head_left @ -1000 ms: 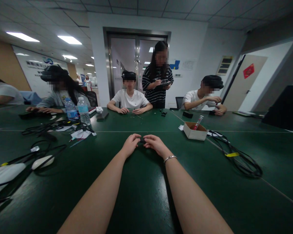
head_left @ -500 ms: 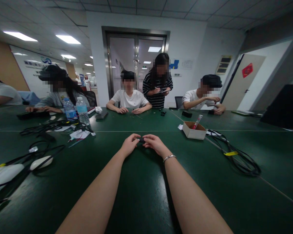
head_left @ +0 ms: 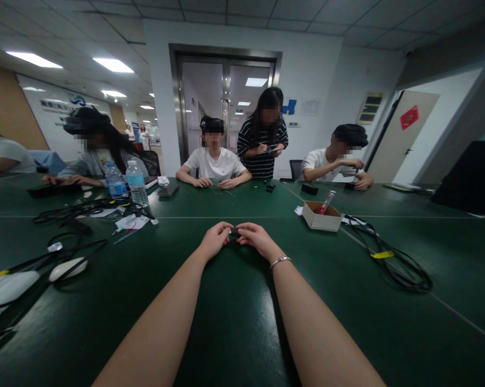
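Both arms reach forward over the green table [head_left: 234, 322]. Between my fingertips is a small black piece [head_left: 234, 232], partly covered by the fingers and too small to name. My left hand [head_left: 217, 239] pinches its left end, where a small light or metallic bit shows. On the other side, my right hand [head_left: 256, 238] has thumb and fingers closed on the black piece. A silver bracelet [head_left: 280, 262] circles my right wrist.
At the right stand an open box [head_left: 321, 219] with a red-and-clear tube and coiled black cable [head_left: 399, 266]. Two water bottles [head_left: 136, 185], paper scraps [head_left: 132, 222], cables and a white mouse [head_left: 68, 270] lie left. Several people are across the table.
My hands stay in nearly the same place, fingers still around the black piece. The standing person across the table has shifted slightly.
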Tool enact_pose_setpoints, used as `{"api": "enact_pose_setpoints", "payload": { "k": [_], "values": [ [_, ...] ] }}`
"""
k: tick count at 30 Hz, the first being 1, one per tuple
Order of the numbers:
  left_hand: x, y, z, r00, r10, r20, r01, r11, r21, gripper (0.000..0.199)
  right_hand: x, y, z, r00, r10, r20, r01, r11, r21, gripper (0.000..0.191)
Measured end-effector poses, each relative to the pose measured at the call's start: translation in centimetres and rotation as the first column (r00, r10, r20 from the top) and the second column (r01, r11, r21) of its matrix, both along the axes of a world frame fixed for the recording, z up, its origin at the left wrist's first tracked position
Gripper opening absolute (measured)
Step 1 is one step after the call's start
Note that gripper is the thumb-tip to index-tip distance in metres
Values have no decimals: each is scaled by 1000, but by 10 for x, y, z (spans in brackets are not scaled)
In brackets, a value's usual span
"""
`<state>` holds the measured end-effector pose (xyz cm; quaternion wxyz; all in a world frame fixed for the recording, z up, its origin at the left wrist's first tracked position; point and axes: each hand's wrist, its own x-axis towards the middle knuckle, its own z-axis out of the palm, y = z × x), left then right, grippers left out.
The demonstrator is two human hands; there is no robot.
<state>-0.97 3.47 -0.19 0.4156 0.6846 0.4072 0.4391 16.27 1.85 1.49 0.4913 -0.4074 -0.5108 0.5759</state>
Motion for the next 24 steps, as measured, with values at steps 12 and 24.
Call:
{"api": "enact_pose_setpoints", "payload": {
  "k": [12, 24],
  "values": [
    [1, 5, -5, 997, 42, -60, -43, 999, -9, 34, 1, -2, 2, 1000, 1, 7, -1, 1000, 10, 13],
    [-1, 8, -8, 992, 66, -103, -68, 998, -12, 35, 4, 1, -3, 1000, 17, -10, -17, 1000, 21, 15]
  ]
}}
